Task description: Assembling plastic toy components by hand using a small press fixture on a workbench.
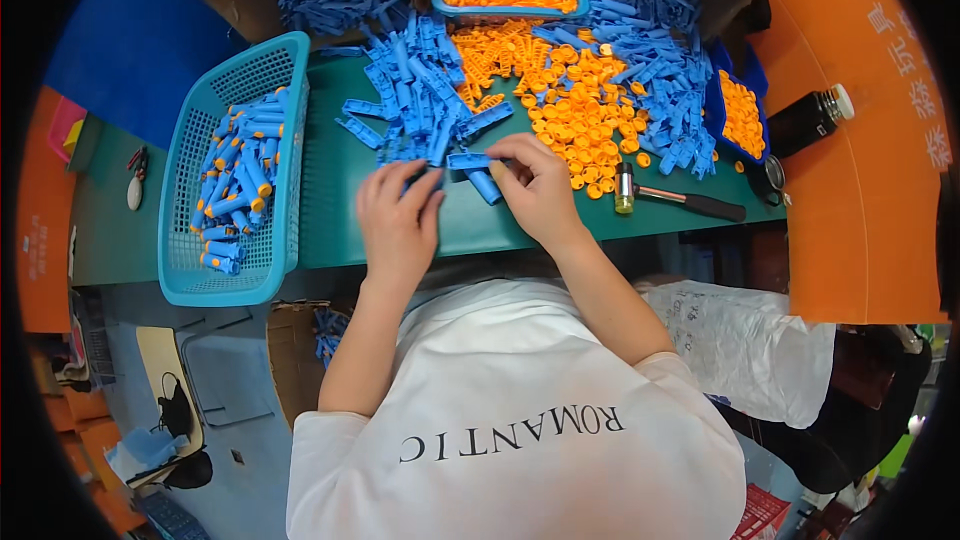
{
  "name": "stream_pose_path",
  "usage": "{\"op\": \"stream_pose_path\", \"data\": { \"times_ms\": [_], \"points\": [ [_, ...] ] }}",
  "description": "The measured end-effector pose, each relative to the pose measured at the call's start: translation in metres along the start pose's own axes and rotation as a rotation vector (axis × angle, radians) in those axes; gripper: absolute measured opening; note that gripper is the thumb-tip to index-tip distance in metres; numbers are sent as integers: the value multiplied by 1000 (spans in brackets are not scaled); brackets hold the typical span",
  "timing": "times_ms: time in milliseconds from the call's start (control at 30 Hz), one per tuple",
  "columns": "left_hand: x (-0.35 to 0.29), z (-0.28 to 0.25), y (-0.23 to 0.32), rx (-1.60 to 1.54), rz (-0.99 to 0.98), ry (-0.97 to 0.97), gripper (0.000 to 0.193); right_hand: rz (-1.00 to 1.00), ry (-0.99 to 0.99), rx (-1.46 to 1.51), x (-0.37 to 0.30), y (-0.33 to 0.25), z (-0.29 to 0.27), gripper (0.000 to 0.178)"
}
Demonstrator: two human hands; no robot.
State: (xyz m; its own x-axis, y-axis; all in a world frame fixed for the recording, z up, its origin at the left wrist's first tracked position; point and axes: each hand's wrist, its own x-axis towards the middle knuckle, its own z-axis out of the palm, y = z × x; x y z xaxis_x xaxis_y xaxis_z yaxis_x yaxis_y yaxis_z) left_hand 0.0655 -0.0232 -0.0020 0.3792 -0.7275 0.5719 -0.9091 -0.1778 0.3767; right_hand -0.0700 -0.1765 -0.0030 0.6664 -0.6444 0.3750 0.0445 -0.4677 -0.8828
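My right hand (543, 190) pinches the end of a blue plastic half-shell (467, 161) between thumb and fingers, just above the green tabletop. Under it lies a blue tube-like piece (485, 187), close to my right thumb. My left hand (400, 225) is to the left, slightly blurred, its fingers bent and apart with nothing visible in them. Its fingertips are at the near edge of a heap of blue plastic shells (405, 80). Right of that heap is a pile of small orange round caps (585, 120), with orange toothed strips (490, 55) behind.
A turquoise basket (175, 230) of blue-and-orange tubes stands at left. A small hammer (680, 200) lies at right near a blue bin (714, 110) of orange pieces and a black bottle (805, 120). Another basket (510, 12) with orange strips is at the back. More blue shells (675, 90) lie at right.
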Motion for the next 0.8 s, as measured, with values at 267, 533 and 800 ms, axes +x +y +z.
{"op": "stream_pose_path", "data": {
  "times_ms": [267, 533, 800],
  "points": [
    [-3, 2, 9, -8, 17, 233, 27, -292, -3, -364, 6, 2, 8, 32],
    [12, 6, 40, -112, 215, -141, 44, -259, 93, -198, -13, -6, -28, 32],
    [13, 7, 28, -191, 153, -190, 34, -297, -310, -240, -23, 4, -56, 30]
  ]
}}
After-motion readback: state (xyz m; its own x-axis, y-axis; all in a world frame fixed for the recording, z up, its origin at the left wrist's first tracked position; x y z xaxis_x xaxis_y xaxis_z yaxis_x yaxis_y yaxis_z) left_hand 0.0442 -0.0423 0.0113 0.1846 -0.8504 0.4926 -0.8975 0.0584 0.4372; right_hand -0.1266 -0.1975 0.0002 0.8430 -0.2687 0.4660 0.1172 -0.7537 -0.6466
